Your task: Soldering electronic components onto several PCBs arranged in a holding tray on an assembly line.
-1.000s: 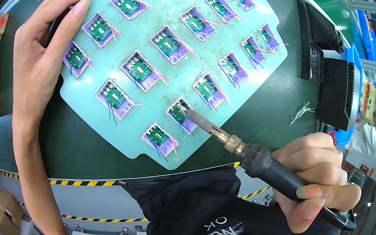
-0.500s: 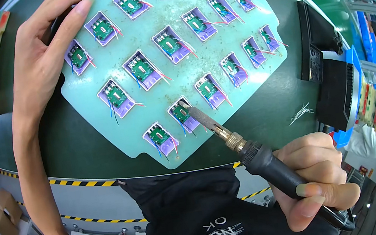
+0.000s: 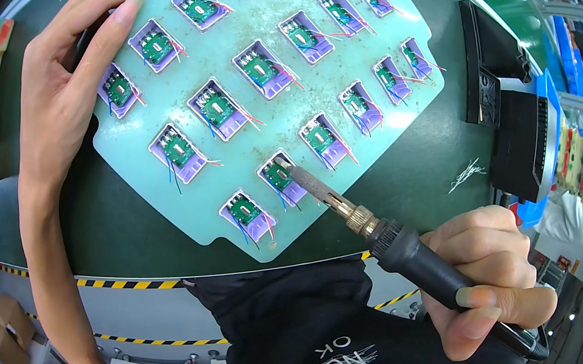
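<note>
Your right hand (image 3: 490,276) has its grip closed on the soldering iron (image 3: 390,239), tip on 1 small circuit board (image 3: 278,176); your left hand (image 3: 71,94), flat and holding nothing, steadies the tray (image 3: 259,119). Next joint needs a steady tip.

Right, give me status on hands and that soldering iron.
Left hand flat on the teal tray edge. Right hand gripping soldering iron, tip on a small green board in its purple holder. Nothing blocking the tip.

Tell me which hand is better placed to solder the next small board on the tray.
Right. The right hand grips the soldering iron, its tip at a small board. The left hand lies flat on the teal tray.
</note>
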Demonstrator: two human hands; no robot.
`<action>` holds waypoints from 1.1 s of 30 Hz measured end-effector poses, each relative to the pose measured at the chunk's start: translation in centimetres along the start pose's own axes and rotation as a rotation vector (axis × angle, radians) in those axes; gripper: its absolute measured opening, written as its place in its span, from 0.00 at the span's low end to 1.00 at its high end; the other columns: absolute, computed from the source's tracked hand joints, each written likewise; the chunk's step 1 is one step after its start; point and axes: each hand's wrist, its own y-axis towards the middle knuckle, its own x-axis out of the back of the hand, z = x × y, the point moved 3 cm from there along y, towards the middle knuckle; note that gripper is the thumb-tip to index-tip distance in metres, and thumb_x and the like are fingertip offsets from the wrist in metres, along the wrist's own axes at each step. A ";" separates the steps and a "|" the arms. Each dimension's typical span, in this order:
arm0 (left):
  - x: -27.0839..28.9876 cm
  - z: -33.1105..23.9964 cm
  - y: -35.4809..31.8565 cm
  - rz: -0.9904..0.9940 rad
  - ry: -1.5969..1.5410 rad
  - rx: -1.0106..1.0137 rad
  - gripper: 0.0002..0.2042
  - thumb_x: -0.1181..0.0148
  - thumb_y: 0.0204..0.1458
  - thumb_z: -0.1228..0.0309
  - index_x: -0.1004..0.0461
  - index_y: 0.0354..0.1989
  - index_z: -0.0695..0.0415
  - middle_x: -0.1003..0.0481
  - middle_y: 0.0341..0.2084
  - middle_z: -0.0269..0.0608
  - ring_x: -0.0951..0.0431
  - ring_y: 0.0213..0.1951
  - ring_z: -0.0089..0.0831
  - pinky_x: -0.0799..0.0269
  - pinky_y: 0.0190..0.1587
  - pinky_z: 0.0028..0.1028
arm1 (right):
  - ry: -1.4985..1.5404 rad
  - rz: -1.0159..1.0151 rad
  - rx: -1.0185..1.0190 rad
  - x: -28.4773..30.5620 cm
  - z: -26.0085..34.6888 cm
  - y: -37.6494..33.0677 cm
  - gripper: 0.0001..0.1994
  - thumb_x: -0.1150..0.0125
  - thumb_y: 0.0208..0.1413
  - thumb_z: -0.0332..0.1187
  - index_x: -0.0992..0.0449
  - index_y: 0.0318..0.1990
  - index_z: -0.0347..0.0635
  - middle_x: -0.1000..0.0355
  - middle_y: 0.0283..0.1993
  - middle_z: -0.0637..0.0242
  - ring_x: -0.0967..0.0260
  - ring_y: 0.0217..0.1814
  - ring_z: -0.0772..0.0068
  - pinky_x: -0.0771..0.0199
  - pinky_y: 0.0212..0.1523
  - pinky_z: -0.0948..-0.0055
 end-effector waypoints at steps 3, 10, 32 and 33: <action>0.1 -0.1 0.0 0.008 -0.003 0.004 0.13 0.52 0.58 0.71 0.28 0.47 0.64 0.30 0.46 0.43 0.29 0.46 0.26 0.35 0.48 0.19 | -0.003 -0.009 0.007 0.0 0.1 0.0 0.12 0.52 0.54 0.38 0.44 0.28 0.41 0.47 0.09 0.71 0.47 0.06 0.76 0.47 0.08 0.79; -0.1 -0.3 0.1 0.001 -0.004 0.007 0.13 0.53 0.58 0.70 0.28 0.47 0.64 0.30 0.46 0.42 0.29 0.46 0.25 0.36 0.48 0.18 | 0.017 0.012 -0.002 0.0 0.0 0.1 0.12 0.52 0.54 0.37 0.44 0.28 0.40 0.47 0.10 0.71 0.47 0.06 0.76 0.47 0.08 0.78; -0.1 -0.3 0.2 0.010 -0.006 -0.003 0.13 0.53 0.58 0.71 0.28 0.47 0.65 0.30 0.45 0.42 0.29 0.46 0.25 0.36 0.48 0.19 | 0.046 -0.086 0.007 0.8 0.3 0.2 0.11 0.52 0.52 0.38 0.42 0.28 0.40 0.48 0.10 0.71 0.50 0.06 0.78 0.53 0.10 0.78; -0.1 -0.3 0.2 0.018 -0.020 0.005 0.13 0.53 0.58 0.71 0.28 0.47 0.65 0.30 0.45 0.42 0.29 0.46 0.25 0.36 0.48 0.19 | 0.039 -0.090 0.028 1.1 0.3 0.3 0.11 0.54 0.53 0.39 0.41 0.28 0.40 0.49 0.10 0.71 0.53 0.06 0.78 0.56 0.12 0.76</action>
